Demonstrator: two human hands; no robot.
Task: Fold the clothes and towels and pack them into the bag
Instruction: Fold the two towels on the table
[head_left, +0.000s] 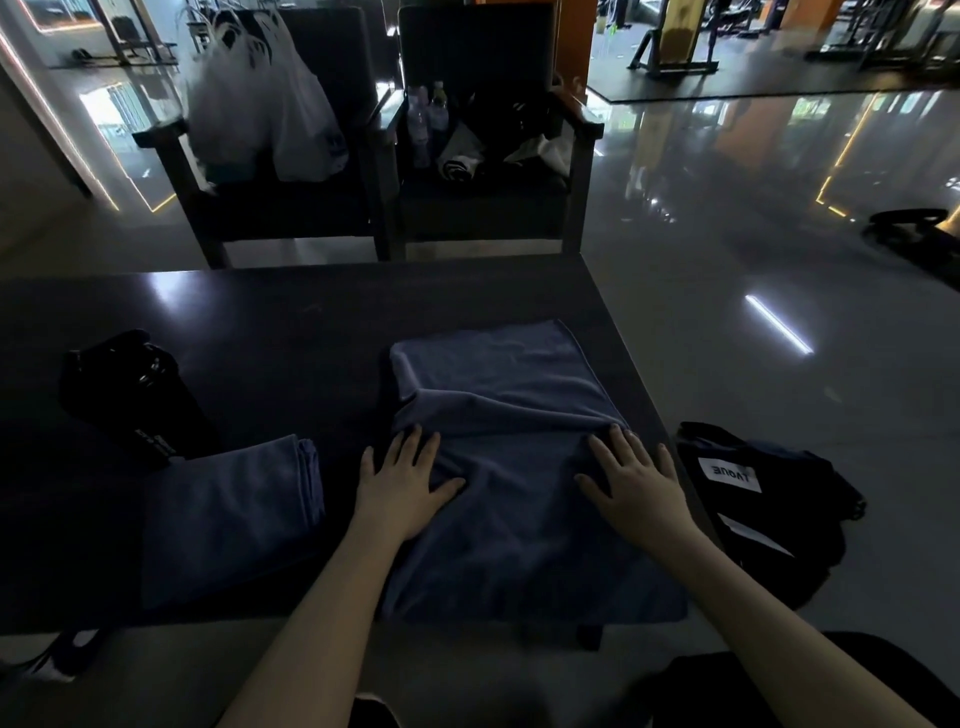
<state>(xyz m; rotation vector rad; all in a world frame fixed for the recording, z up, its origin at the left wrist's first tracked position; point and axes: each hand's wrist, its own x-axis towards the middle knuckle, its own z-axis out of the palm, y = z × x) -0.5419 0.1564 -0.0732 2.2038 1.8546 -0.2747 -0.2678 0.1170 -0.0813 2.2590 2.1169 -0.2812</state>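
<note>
Nearest us, both hands lie flat on the blue towel (519, 551), which is spread at the near edge of the desk (311, 322). Left hand (405, 483) and right hand (636, 486): grip wide on each, fingers straight and splayed, pinching nothing, tips against a raised fold ridge crossing the cloth. We judge this towel mid-fold, with the far part rumpled and not yet squared. Just left of it we note a second towel (228, 514), folded flat, so one piece looks done. Behind that sits a black object (130, 395), pouch or bag; too dark for us to tell. Off the desk's right edge, lower down, lies a black bag (753, 499) with a white label, likely the one to pack; we see nothing in it. Farther off are two chairs (291, 208). The left one carries a white plastic bag (260, 98), the right one bottles (426, 119) and loose garments (493, 150) that may need folding. Packing looks wholly ahead.
</note>
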